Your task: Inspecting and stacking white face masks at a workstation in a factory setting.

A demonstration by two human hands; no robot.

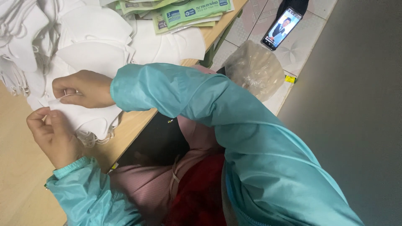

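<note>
Both hands (pixel 71 113) pinching white mask (pixel 83 117), wrists bent

Soft, even indoor light; white masks (pixel 94 39) at upper left nearly blow out, grey wall at right falls dim

Both hands (pixel 69 113) pinch closed, teal-sleeved arms bent.

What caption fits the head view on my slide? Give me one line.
Two hands in teal sleeves, left hand and right hand, pinch a white face mask at a wooden table piled with masks.
</note>
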